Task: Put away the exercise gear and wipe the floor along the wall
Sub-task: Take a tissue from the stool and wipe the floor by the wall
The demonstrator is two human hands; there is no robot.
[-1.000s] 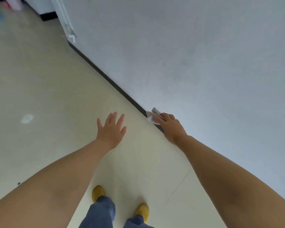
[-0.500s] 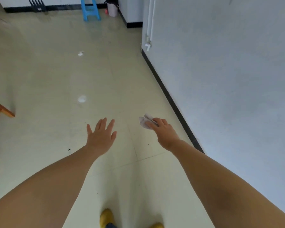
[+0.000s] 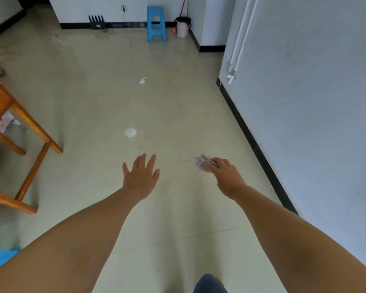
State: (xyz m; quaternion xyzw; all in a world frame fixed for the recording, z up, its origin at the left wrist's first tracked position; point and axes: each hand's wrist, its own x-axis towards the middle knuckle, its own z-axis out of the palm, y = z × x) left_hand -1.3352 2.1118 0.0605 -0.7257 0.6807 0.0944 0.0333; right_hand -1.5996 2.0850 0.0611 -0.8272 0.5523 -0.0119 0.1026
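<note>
My right hand point(image 3: 224, 173) grips a crumpled white wipe point(image 3: 204, 162) and is stretched out above the cream tiled floor point(image 3: 178, 115), left of the black skirting point(image 3: 256, 144) along the grey wall point(image 3: 315, 102). My left hand point(image 3: 141, 175) is held out flat with its fingers spread and holds nothing. A white round spot point(image 3: 130, 132) lies on the floor ahead of my left hand. Farther on lies a small white scrap point(image 3: 143, 80).
An orange wooden table frame point(image 3: 19, 144) stands at the left. At the far wall are a blue stool point(image 3: 156, 24), a pink bin point(image 3: 183, 27) and a black rack point(image 3: 96, 22). White pipes point(image 3: 239, 43) run down the right wall. Something blue point(image 3: 0, 261) lies at the bottom left.
The view has swung from the wall and skirting out into the room. My right hand with the wipe has come away from the skirting. My left hand stays flat and spread.
</note>
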